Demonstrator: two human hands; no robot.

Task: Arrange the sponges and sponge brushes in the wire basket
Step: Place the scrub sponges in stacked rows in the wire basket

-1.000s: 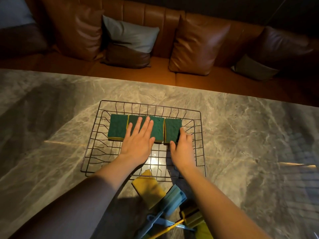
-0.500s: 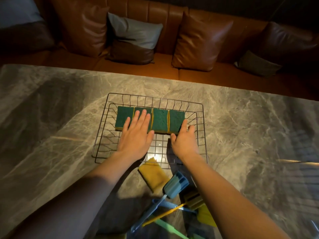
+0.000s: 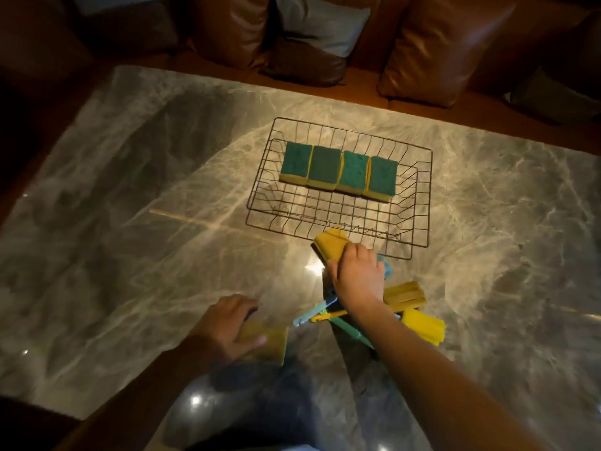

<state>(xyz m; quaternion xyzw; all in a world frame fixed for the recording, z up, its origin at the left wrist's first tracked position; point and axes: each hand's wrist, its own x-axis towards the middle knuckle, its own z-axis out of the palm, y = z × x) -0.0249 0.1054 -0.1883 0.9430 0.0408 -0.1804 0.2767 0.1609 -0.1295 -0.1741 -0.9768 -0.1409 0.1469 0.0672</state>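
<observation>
R hand [image 3: 357,275] is down on a yellow sponge [image 3: 330,247], fingers curled over its near end w/ thumb at the side: a grip on it. That sponge lies on the marble bench [image 3: 130,222], touching the near rim of the wire basket [image 3: 419,203], which sits just beyond the R hand. Inside the basket, further out from the hand, 4 green-topped sponges [image 3: 338,172] sit in a row, side by side & touching, along the far part of the floor; the near part of the basket floor is bare wire.

Under & just right of the R wrist: a pile of sponge brushes [image 3: 413,307], yellow heads to the right, teal & yellow handles crossing beneath the forearm. Can't tell how many.

L hand [image 3: 227,327], blurred, lies nearer the body & left of the R hand, fingers wrapped over the top of a second yellow sponge [image 3: 271,345] on the bench, thumb along its near edge. Looks like a hold, though blur hides the detail. Brown leather sofa [image 3: 455,43] w/ cushions beyond the bench.
</observation>
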